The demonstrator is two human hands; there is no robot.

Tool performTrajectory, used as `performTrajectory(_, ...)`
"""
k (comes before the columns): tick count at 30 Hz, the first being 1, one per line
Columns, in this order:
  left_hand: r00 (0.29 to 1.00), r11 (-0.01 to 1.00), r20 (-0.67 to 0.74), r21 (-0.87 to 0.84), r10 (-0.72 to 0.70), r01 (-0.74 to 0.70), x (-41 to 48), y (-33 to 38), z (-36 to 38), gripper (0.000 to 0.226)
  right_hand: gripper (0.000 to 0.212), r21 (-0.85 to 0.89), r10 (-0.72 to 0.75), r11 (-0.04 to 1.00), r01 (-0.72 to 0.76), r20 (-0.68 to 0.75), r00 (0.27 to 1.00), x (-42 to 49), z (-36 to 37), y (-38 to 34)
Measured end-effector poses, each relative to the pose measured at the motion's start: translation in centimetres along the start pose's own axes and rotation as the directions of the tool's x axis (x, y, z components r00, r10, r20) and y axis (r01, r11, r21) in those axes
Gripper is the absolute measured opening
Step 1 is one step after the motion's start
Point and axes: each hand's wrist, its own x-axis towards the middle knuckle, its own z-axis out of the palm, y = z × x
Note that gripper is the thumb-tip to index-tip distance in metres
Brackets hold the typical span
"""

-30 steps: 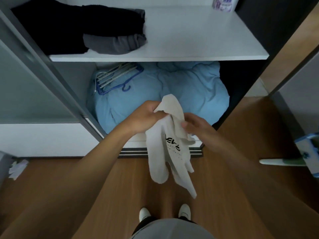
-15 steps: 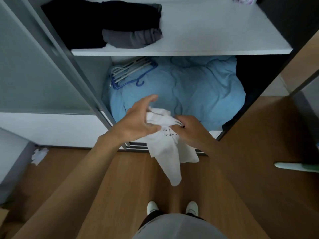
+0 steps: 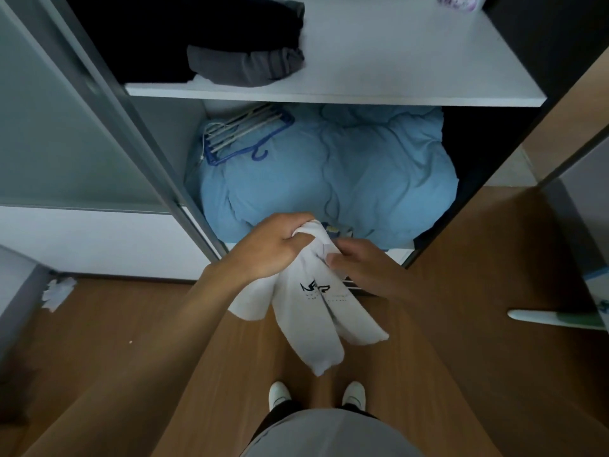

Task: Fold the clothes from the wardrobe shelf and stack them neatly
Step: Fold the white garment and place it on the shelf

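At bottom centre, two white shoes point(image 3: 279, 392) planted on the wooden floor point(image 3: 131, 357). Just above them, hanging in mid-frame, a white garment point(image 3: 316, 321) with a dark printed logo, its loose ends dangling toward the shoes. Gripped at its bunched top by the left hand point(image 3: 270, 250), fingers curled tight round the cloth. Pinched a little lower, on its right edge, by the right hand point(image 3: 362, 263), thumb pressed onto the fabric.

Off at the left edge, on the floor, a crumpled white scrap point(image 3: 57, 291); at the right edge, a pale green-and-white object point(image 3: 553, 319), cut off by the frame.

Beyond the hands, in the lower compartment of the wardrobe point(image 3: 145, 136), a light blue duvet point(image 3: 346, 179) with a bundle of hangers point(image 3: 244, 133) lying on its upper left. Further up, on the white shelf point(image 3: 395, 61), a rolled grey garment point(image 3: 244, 65) touching a black pile point(image 3: 197, 28), both at the shelf's left end. In the upper right corner, a purple-patterned item point(image 3: 461, 0), mostly out of frame.
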Motion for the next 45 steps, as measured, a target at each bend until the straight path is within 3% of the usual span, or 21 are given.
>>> performTrajectory(4,0.997,0.989,-0.063,-0.141,-0.047,0.038,0.2,-0.3,1.4,0.028,0.021,-0.332,0.014,0.943,-0.027,-0.041,0.999,0.7,-0.5,2.6)
performTrajectory(6,0.982,0.958,-0.159,-0.282,-0.103,0.055,0.1,-0.7,1.5,0.033,0.020,-0.440,0.101,0.890,-0.120,-0.068,0.993,0.5,-1.1,4.2)
performTrajectory(9,0.944,0.940,-0.290,-0.338,-0.154,0.049,-0.3,-1.9,1.8,0.035,0.027,-0.295,0.173,0.926,-0.234,-0.218,0.960,-0.1,-2.7,5.3)
performTrajectory(12,0.907,0.970,-0.367,-0.199,-0.207,0.141,-0.9,-4.7,2.6,0.020,0.031,-0.067,0.133,0.984,-0.165,-0.341,0.931,-0.6,-4.3,4.8)
performTrajectory(16,0.858,0.962,-0.434,-0.114,-0.274,0.249,-1.7,-8.4,3.2,0.015,0.020,0.039,0.136,0.991,-0.131,-0.275,0.952,-0.9,-4.5,2.7)
performTrajectory(23,0.835,0.972,-0.501,-0.163,-0.228,0.168,-0.7,-8.9,3.1,0.017,0.019,0.155,0.150,0.982,-0.106,-0.310,0.939,-1.3,-4.2,2.3)
performTrajectory(25,0.820,0.962,-0.508,-0.197,-0.264,0.188,-0.3,-8.3,3.2,0.021,0.025,0.095,0.121,0.991,-0.096,-0.316,0.941,-1.4,-4.2,2.7)
performTrajectory(29,0.808,0.948,-0.501,-0.217,-0.311,0.230,0.0,-8.1,2.9,0.023,0.038,-0.186,0.030,0.977,-0.106,-0.374,0.927,-1.7,-4.5,3.7)
performTrajectory(33,0.816,0.944,-0.476,-0.206,-0.328,0.259,-0.7,-8.9,2.4,0.026,0.021,-0.504,0.039,0.829,-0.243,-0.381,0.924,-1.5,-5.3,4.9)
performTrajectory(35,0.835,0.961,-0.476,-0.145,-0.277,0.236,-1.1,-9.0,2.2,0.027,0.021,-0.554,0.040,0.773,-0.309,-0.444,0.895,-1.6,-5.1,5.5)
performTrajectory(38,0.887,0.976,-0.425,0.031,-0.183,0.216,-1.5,-9.2,2.4,0.027,0.023,-0.418,0.024,0.865,-0.277,-0.517,0.856,-1.5,-4.2,6.1)
performTrajectory(41,0.913,0.930,-0.350,0.219,-0.208,0.296,-1.6,-9.6,2.3,0.034,0.029,-0.028,0.151,0.981,-0.193,-0.517,0.842,-1.5,-3.2,6.2)
performTrajectory(43,0.922,0.893,-0.303,0.303,-0.240,0.332,-1.6,-10.0,2.0,0.037,0.041,0.216,0.254,0.961,-0.174,-0.433,0.865,-1.4,-2.5,5.9)
performTrajectory(45,0.927,0.903,-0.283,0.281,-0.245,0.324,-1.7,-10.3,1.7,0.037,0.038,0.317,0.277,0.935,-0.161,-0.367,0.888,-1.5,-2.1,5.7)
